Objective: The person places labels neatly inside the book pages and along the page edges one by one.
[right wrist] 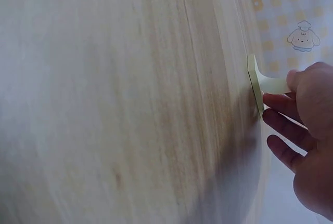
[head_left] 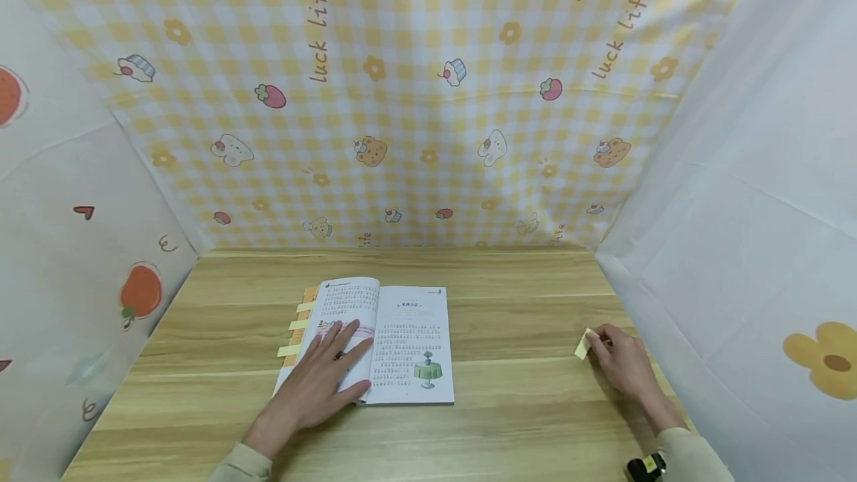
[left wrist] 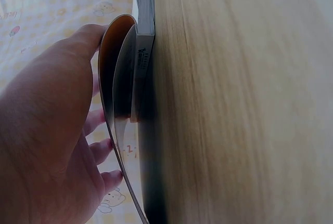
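An open book [head_left: 415,318] lies on the table, with printed text on both pages and a green table drawing on the right page. My left hand [head_left: 324,374] rests on the left page with its fingers spread. In the left wrist view that hand [left wrist: 57,125] lies against the bowed pages and cover [left wrist: 107,78]. At the right, my right hand [head_left: 623,359] pinches a pale yellow sticky note [right wrist: 276,85] between thumb and forefinger. The note bends up from a thin sticky note pad [right wrist: 255,86] on the table; one end appears still attached.
Several pale yellow tabs [head_left: 297,326] stick out from the book's left edge. Bare wooden tabletop [head_left: 515,363] lies between the book and the right hand. A patterned cloth [head_left: 415,117] hangs behind the table, and white cloth walls [head_left: 756,244] stand at both sides.
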`<state>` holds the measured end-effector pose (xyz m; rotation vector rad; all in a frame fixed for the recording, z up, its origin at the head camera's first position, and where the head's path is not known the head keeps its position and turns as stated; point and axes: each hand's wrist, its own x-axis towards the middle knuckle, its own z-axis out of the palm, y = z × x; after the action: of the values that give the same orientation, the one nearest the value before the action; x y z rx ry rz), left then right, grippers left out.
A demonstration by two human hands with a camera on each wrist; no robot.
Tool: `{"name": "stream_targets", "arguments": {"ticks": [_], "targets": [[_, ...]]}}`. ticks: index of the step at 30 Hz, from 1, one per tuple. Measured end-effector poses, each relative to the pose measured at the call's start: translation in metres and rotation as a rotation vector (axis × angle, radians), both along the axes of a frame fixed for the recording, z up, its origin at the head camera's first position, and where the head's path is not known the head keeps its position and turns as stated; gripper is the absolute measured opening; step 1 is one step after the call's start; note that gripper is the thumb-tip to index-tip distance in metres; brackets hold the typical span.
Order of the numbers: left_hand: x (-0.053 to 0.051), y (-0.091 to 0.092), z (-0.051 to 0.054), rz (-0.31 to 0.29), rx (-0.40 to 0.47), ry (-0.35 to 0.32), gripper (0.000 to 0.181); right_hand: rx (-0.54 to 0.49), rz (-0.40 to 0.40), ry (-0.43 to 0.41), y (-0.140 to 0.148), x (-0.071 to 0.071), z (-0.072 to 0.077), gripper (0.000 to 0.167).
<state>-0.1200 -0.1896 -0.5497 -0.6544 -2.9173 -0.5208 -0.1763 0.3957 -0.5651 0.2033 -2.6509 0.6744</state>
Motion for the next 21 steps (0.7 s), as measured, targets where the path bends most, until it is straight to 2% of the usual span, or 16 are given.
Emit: {"name": "stream_targets", "arguments": {"ticks": [6, 15, 21], "targets": [[-0.0004, -0.0005, -0.0009, -0.003, -0.002, 0.005, 0.069, 0.0, 0.019, -0.05, -0.0007, 0.0005, 0.0034, 0.012], [-0.0004, -0.0005, -0.0016, 0.0, 0.001, 0.004, 0.069, 0.044, 0.077, -0.052, -0.0015, 0.0006, 0.0065, 0.007], [-0.0002, -0.0006, -0.0013, 0.001, 0.003, -0.001, 0.069, 0.094, 0.1, -0.093, -0.0028, 0.0013, 0.0086, 0.031]]}}
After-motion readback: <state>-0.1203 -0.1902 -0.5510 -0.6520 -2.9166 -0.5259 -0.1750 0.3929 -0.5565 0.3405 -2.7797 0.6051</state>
